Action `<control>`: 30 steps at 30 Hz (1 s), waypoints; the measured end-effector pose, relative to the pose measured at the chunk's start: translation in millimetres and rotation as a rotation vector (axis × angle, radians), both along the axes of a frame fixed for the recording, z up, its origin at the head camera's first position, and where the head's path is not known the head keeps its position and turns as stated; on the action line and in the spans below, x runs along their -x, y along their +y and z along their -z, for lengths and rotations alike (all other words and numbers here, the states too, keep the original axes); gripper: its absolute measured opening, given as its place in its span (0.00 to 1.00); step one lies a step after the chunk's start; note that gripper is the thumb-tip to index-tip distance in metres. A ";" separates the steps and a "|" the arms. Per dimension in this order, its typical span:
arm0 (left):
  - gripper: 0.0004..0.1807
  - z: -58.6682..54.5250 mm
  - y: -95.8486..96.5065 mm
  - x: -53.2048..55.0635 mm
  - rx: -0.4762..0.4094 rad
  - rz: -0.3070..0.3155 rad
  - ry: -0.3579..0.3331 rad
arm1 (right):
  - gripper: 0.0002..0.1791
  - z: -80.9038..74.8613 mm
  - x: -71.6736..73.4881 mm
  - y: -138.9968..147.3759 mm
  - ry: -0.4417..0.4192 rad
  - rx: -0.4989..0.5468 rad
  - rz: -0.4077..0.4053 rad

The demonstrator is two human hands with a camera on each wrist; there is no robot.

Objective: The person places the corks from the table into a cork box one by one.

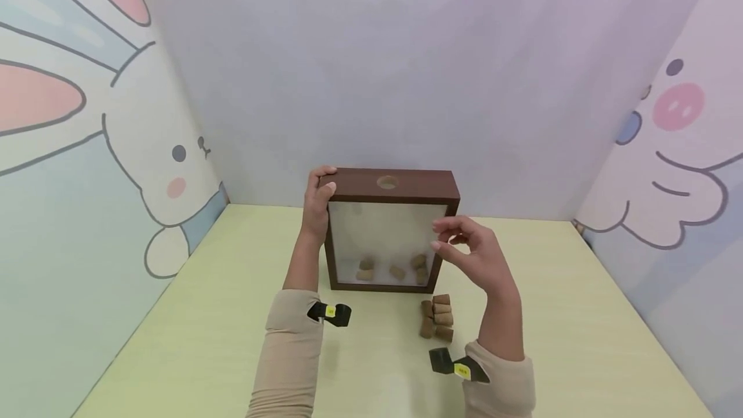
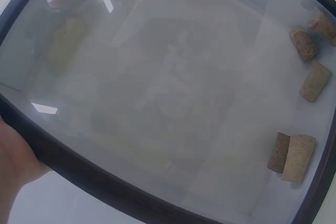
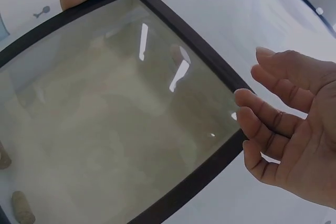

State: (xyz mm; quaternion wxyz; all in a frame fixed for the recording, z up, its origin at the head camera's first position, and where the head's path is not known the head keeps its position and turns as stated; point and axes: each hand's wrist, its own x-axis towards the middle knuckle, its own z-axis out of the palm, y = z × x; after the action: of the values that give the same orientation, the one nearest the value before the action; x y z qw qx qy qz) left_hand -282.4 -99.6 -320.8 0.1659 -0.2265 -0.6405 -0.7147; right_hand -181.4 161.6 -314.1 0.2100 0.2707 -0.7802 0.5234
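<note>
A dark brown shadow box point(image 1: 395, 289) with a clear front stands upright on the table, a round hole point(image 1: 387, 182) in its top. My left hand point(image 1: 318, 202) grips its upper left corner, thumb over the top edge. Inside, several corks point(image 2: 299, 157) lie along the bottom, seen through the front pane in the left wrist view. My right hand point(image 1: 473, 250) hovers by the box's right side with fingers loosely bent and nothing between them. In the right wrist view its fingertips point(image 3: 247, 98) overlap the dark frame. Several loose corks point(image 1: 443, 318) lie in a cluster before the box's right corner.
The pale yellow-green table point(image 1: 191, 340) runs back to a plain light wall point(image 1: 360, 69). Side panels with a cartoon rabbit point(image 1: 145, 147) and a cartoon pig point(image 1: 667, 179) flank it. Black straps with small cameras point(image 1: 342, 315) sit on both sleeved wrists.
</note>
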 end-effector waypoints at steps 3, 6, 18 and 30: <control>0.24 0.3 -0.6 0.1 -0.002 0.001 -0.001 | 0.15 8.6 -0.7 6.2 -0.045 0.022 -0.032; 0.24 0.7 -0.9 0.7 0.000 0.001 0.003 | 0.16 15.0 -1.6 11.8 -0.091 0.019 -0.044; 0.22 21.7 -2.2 24.4 -0.023 0.009 0.005 | 0.13 54.3 7.8 42.2 -0.271 -0.017 -0.084; 0.24 -0.9 1.2 -2.0 0.005 -0.002 0.004 | 0.15 76.7 11.9 61.3 -0.382 -0.073 -0.081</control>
State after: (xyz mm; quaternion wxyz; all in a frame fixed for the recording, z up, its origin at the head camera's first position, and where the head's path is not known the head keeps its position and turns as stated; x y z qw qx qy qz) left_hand -280.4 -98.3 -319.8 0.1675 -0.2279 -0.6420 -0.7126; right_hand -193.3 222.9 -390.8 0.0268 0.2050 -0.8128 0.5447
